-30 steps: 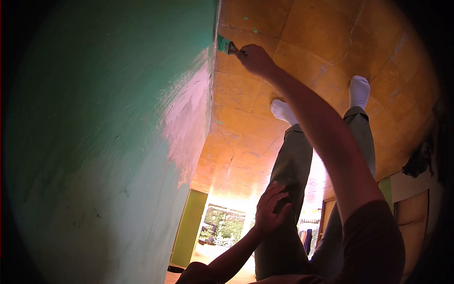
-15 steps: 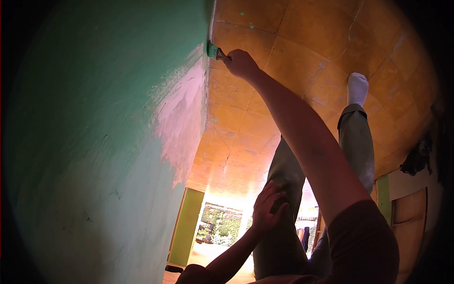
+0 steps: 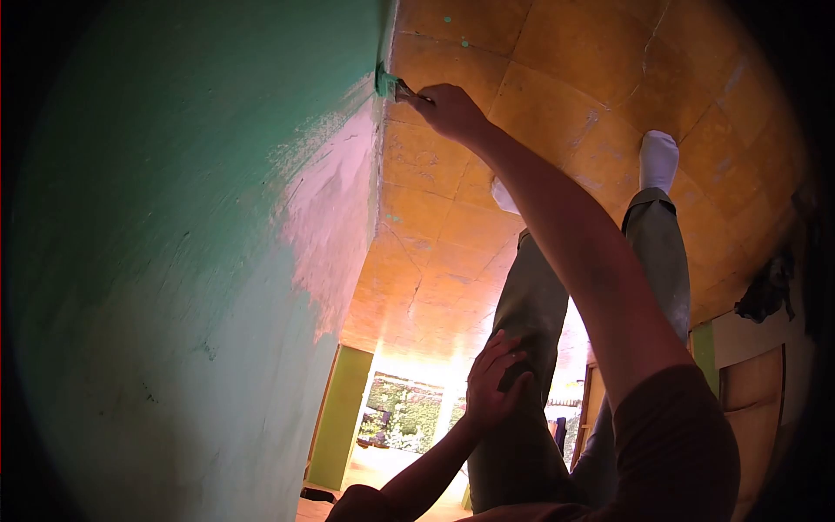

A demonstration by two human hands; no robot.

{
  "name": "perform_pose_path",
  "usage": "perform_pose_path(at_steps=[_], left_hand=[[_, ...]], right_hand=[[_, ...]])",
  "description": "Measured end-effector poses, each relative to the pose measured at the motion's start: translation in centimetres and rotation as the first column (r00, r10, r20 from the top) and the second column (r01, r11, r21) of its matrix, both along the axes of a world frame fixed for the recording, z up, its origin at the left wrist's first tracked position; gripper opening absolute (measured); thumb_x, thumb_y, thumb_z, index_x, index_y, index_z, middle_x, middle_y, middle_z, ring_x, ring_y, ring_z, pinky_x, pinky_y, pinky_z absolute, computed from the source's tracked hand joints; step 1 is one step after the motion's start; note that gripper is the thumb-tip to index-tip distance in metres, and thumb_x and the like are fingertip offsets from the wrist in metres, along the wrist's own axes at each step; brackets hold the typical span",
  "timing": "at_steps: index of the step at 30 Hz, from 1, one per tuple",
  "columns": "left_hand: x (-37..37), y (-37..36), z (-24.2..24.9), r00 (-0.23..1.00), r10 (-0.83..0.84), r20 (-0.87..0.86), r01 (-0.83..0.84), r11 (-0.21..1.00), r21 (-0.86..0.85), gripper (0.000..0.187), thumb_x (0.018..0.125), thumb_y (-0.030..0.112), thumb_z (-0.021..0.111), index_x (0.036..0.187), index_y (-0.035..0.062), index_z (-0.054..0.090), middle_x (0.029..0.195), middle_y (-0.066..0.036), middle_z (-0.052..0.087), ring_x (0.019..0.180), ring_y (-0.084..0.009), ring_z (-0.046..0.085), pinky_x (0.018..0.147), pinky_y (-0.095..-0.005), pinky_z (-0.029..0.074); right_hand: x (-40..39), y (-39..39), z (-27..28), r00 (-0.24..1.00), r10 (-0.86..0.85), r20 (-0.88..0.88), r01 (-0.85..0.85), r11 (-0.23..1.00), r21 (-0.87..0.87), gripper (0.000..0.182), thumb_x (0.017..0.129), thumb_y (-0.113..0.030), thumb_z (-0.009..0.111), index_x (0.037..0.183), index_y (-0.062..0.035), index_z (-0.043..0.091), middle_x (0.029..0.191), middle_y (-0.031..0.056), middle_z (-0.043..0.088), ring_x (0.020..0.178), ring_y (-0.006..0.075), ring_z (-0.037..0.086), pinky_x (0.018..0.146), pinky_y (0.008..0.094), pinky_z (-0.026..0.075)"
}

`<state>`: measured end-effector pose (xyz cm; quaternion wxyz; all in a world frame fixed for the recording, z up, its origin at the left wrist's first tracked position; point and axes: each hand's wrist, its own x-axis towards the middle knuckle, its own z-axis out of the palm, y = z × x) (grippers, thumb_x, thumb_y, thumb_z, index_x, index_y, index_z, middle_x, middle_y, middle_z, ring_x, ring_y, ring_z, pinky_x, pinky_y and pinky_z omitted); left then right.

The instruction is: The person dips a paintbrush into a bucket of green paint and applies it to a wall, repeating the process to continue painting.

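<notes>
My right hand (image 3: 450,111) is closed around the handle of a paintbrush (image 3: 389,84). Green paint covers the bristles, which press against the wall's lower edge where it meets the floor. Fresh green paint (image 3: 217,104) spreads over the upper left of the wall, with a pinkish bare patch (image 3: 335,196) beside it and a paler green area (image 3: 235,383) further down the picture. My left hand (image 3: 496,383) rests on my trouser leg (image 3: 532,322) near the knee, fingers spread and holding nothing.
Orange floor tiles (image 3: 557,96) with cracks and a few green paint spots meet the wall. My white-socked foot (image 3: 658,161) stands on them. Bright light enters through a doorway (image 3: 404,409) beside a green panel (image 3: 344,418). A dark bundle (image 3: 765,291) is at the right.
My right hand and the brush have shifted slightly up the picture along the wall's edge. A second white sock now shows behind my right arm. My left hand stays on my leg.
</notes>
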<state>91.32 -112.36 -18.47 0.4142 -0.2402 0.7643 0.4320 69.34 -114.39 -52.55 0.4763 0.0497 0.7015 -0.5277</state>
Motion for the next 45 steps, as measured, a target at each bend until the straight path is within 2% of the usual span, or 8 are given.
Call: perform_pose_path(at_steps=[10,13,21,24,29,33,41,45], left_hand=[[0.3,0.0,0.2,0.999,0.038,0.005,-0.038,0.998,-0.04,0.031,0.08,0.021,0.074,0.104,0.0043,0.066,0.121,-0.014,0.061,0.128,-0.0347,0.048,0.102,-0.043,0.041],[0.4,0.1,0.1,1.0,0.011,-0.013,-0.012,1.0,-0.021,0.032,0.081,0.019,0.073,0.107,0.0037,0.063,0.124,-0.016,0.059,0.128,-0.0377,0.046,0.103,-0.0456,0.041],[0.9,0.4,0.0,0.999,0.044,-0.015,-0.045,0.999,-0.027,0.03,0.078,0.017,0.075,0.104,0.0051,0.066,0.122,-0.013,0.061,0.127,-0.0335,0.048,0.102,-0.0428,0.041],[0.7,0.2,0.0,1.0,0.011,-0.018,-0.011,1.0,-0.021,0.031,0.079,0.014,0.074,0.106,0.0037,0.063,0.122,-0.016,0.06,0.126,-0.0372,0.048,0.102,-0.045,0.042],[0.8,0.2,0.0,1.0,0.01,-0.024,-0.011,0.999,-0.031,0.031,0.078,0.014,0.074,0.107,0.0039,0.063,0.122,-0.016,0.06,0.126,-0.0375,0.048,0.102,-0.045,0.042],[0.7,0.3,0.0,0.999,0.036,-0.028,-0.037,0.999,-0.024,0.032,0.078,0.014,0.074,0.106,0.0038,0.064,0.123,-0.016,0.06,0.126,-0.0373,0.048,0.102,-0.045,0.042],[0.5,1.0,0.1,1.0,0.01,-0.024,-0.011,1.0,-0.024,0.029,0.078,0.018,0.075,0.103,0.0052,0.066,0.121,-0.013,0.061,0.127,-0.034,0.049,0.102,-0.0431,0.042],[0.5,2.3,0.3,0.999,0.011,-0.042,-0.011,1.0,-0.008,0.028,0.078,0.017,0.074,0.102,0.0061,0.066,0.12,-0.012,0.061,0.126,-0.0333,0.049,0.101,-0.0435,0.043]], right_hand=[[-0.5,-1.6,-1.7,0.999,0.051,0.013,-0.052,0.983,0.174,0.034,0.094,-0.034,0.05,0.089,-0.0037,0.066,0.08,0.014,0.067,0.079,0.0299,0.065,0.07,0.044,0.051],[-0.7,-1.5,-1.3,0.997,-0.027,-0.073,0.043,0.973,0.226,0.036,0.095,-0.033,0.051,0.083,-0.0017,0.064,0.07,0.0154,0.063,0.065,0.0312,0.061,0.064,0.0446,0.048],[0.2,2.2,2.8,0.988,-0.04,-0.147,0.034,0.999,-0.041,0.033,0.096,-0.031,0.047,0.089,-0.0042,0.065,0.075,0.0152,0.065,0.072,0.032,0.064,0.067,0.0441,0.05],[2.7,0.8,0.3,0.985,-0.025,-0.169,0.051,0.987,0.152,0.034,0.096,-0.032,0.047,0.088,-0.0044,0.065,0.074,0.0159,0.064,0.071,0.0323,0.063,0.066,0.0457,0.049],[1.3,-1.3,3.2,0.999,-0.039,-0.031,0.042,0.994,0.096,0.035,0.096,-0.032,0.046,0.089,-0.0038,0.065,0.075,0.0157,0.065,0.072,0.0317,0.064,0.066,0.0453,0.049],[2.8,1.0,3.2,0.983,-0.177,-0.056,0.17,0.98,-0.1,0.037,0.097,-0.034,0.05,0.084,-0.0005,0.062,0.06,0.013,0.056,0.054,0.0234,0.054,0.055,0.038,0.042],[0.4,-1.5,3.7,1.0,0.028,-0.002,-0.028,0.998,0.061,0.051,0.098,-0.046,0.041,0.085,-0.0028,0.064,0.071,0.0143,0.064,0.069,0.0308,0.063,0.066,0.0443,0.048],[0.6,0.6,8.4,0.992,-0.038,-0.12,0.028,0.996,-0.081,0.034,0.095,-0.034,0.052,0.089,-0.0038,0.066,0.069,0.0177,0.062,0.062,0.0333,0.06,0.061,0.0442,0.046]])
